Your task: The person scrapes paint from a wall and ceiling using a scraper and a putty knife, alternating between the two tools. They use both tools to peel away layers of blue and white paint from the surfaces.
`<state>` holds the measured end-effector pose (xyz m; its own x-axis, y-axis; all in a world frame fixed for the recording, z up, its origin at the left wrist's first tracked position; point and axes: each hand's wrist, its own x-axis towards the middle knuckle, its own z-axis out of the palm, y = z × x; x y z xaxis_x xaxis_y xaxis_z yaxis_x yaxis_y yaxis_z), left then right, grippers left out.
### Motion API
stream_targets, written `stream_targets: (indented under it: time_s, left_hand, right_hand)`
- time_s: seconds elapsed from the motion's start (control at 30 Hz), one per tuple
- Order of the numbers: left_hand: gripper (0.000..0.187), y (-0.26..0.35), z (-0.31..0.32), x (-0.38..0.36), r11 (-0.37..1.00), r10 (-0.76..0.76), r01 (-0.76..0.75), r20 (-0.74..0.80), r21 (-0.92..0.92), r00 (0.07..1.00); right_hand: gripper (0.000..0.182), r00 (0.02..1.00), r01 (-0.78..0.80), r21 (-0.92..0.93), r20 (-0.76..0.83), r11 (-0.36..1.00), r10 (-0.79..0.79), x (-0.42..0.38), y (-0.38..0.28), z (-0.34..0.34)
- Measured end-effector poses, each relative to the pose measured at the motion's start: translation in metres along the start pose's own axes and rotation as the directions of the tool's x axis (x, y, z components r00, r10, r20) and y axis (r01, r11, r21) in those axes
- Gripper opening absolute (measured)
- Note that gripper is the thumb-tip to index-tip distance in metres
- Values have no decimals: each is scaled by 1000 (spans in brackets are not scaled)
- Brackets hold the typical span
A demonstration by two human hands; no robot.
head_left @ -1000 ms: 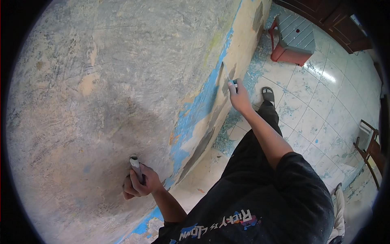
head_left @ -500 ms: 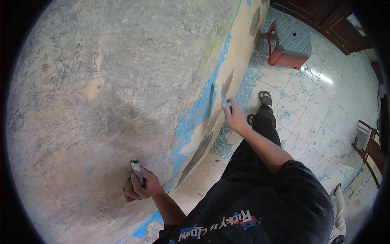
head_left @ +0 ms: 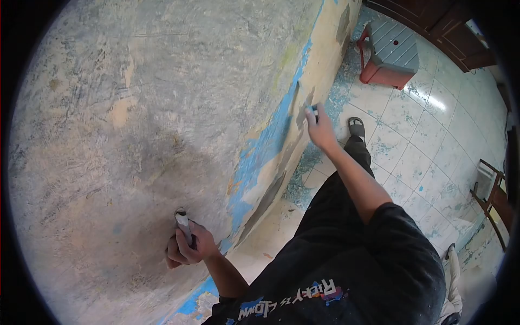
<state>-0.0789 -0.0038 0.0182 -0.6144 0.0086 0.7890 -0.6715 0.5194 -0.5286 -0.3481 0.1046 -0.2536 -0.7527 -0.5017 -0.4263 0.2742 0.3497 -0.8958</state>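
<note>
A wall (head_left: 124, 179) with worn grey and tan patches fills the left of the head view. A strip of blue paint (head_left: 257, 157) runs slantwise down it, with ragged edges. My right hand (head_left: 321, 129) is wrapped round a paint scraper (head_left: 312, 110), close to the wall beside the upper part of the blue strip. My fingers hide most of the scraper's handle. Lower left, my left hand (head_left: 189, 246) is closed on a short pale-grey handle (head_left: 183, 223) with a dark end, in front of the grey part of the wall.
Paint flakes litter the tiled floor (head_left: 406, 130), thickest along the wall's foot. A grey-topped red step stool (head_left: 391, 51) stands at the upper right, near dark wooden cabinets (head_left: 433, 21). A wooden chair (head_left: 490, 197) is at the right edge. My sandalled foot (head_left: 356, 127) is near the wall.
My right hand with the scraper has moved up and slightly right in view, farther along the blue strip. My left hand is nearly still with the pale-grey handle.
</note>
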Motion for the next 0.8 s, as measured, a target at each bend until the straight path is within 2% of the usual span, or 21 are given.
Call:
stream_targets:
  time_s: [0.07,0.17,0.2,0.3,0.4,0.5,0.6,0.7,0.8]
  left_hand:
    - [28,4,1,0,1000,-12,12,7,2,1000]
    - [26,3,1,2,1000,-1,1,22,8,1000]
    - [27,3,2,1,1000,-4,4,14,5,1000]
    - [27,1,-1,1,1000,9,-9,16,-2,1000]
    - [27,2,0,1,1000,2,-2,9,-7,1000]
    - [28,4,-2,1,1000,-3,3,13,8,1000]
    - [29,5,0,4,1000,9,-8,22,-1,1000]
    - [28,0,-2,4,1000,15,-15,30,-7,999]
    - [28,2,-2,0,1000,1,-1,28,6,1000]
  right_hand:
    - [35,1000,11,-29,-17,1000,-11,14,11,-4]
    - [34,995,87,-64,46,994,-84,-27,19,5]
    - [35,992,125,-18,19,992,-125,-31,15,9]
    - [35,997,3,-58,78,998,2,-7,8,-6]
    - [35,996,22,-31,86,999,-19,-4,14,-9]
    - [33,998,56,-46,26,997,-55,-24,8,1]
    - [34,997,61,12,-51,998,-61,-12,6,10]
    - [35,999,31,39,26,999,-32,-9,8,2]
    - [35,992,124,-4,-22,992,-124,-30,19,14]
